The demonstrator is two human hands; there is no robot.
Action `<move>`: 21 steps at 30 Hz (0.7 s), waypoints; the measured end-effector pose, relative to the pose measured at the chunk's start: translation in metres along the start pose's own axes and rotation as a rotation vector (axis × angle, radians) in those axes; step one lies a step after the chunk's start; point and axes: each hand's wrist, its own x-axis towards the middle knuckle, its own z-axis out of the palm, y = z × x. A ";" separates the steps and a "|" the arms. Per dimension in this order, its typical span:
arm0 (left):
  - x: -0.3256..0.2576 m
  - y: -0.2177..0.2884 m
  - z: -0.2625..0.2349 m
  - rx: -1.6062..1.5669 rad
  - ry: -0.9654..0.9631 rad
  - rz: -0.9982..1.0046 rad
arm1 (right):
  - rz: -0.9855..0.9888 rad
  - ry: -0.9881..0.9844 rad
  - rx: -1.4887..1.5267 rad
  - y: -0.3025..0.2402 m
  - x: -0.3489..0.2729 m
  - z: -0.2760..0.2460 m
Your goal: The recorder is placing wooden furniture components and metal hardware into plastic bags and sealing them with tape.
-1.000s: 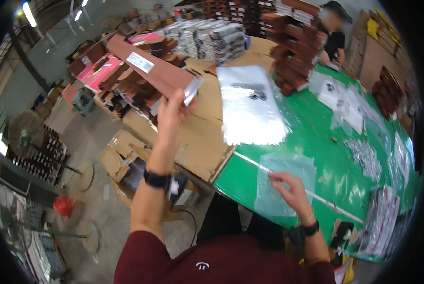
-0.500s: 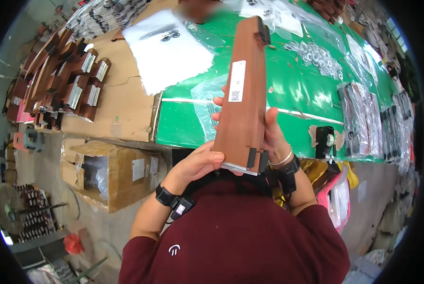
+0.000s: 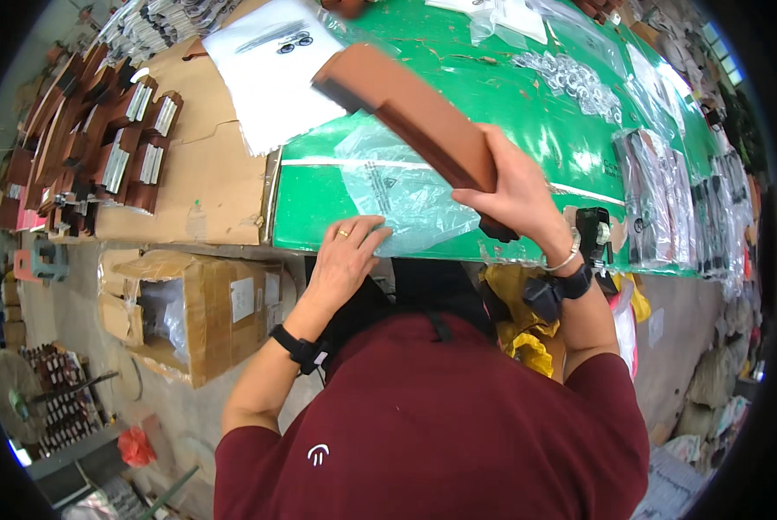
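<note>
Brown stacks [image 3: 133, 143] crowd ten o'clock; my right fingers [image 3: 479, 202] grip a brown bar [image 3: 410, 113] partly hiding the clear bag [image 3: 397, 195]; my left fingers [image 3: 368, 230] bend, hold unclear from here.

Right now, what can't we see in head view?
Head view:
Brown piece: far side, turned from the camera.
Clear bag: part lies behind the brown piece.
Left hand: grip on the bag, if any, hidden by its own fingers.
Silver packages: cut off by the upper edge.
</note>
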 end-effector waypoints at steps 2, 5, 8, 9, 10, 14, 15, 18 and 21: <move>-0.005 -0.001 0.012 -0.004 0.012 0.010 | -0.125 0.013 -0.199 0.002 0.004 0.017; -0.005 0.008 0.017 -0.021 0.039 0.028 | -0.119 -0.080 -0.290 0.015 -0.001 0.041; -0.008 0.012 0.021 -0.029 0.092 0.043 | -0.069 -0.214 -0.378 0.043 -0.004 0.067; -0.007 0.012 0.023 -0.041 0.108 0.040 | -0.158 -0.150 -0.351 0.057 -0.006 0.072; -0.006 0.013 0.024 -0.053 0.124 0.038 | -0.245 -0.085 -0.323 0.068 -0.007 0.074; 0.010 0.011 0.022 -0.163 0.108 -0.017 | -0.229 -0.128 -0.154 0.062 0.001 0.048; 0.019 0.008 0.020 -0.185 0.163 -0.006 | -0.185 -0.138 -0.049 0.058 0.004 0.036; 0.064 -0.005 0.017 -0.246 0.208 0.035 | -0.054 -0.093 0.090 0.045 -0.003 0.003; 0.113 -0.018 0.033 -0.221 0.206 0.026 | -0.084 -0.041 0.225 0.021 -0.006 -0.026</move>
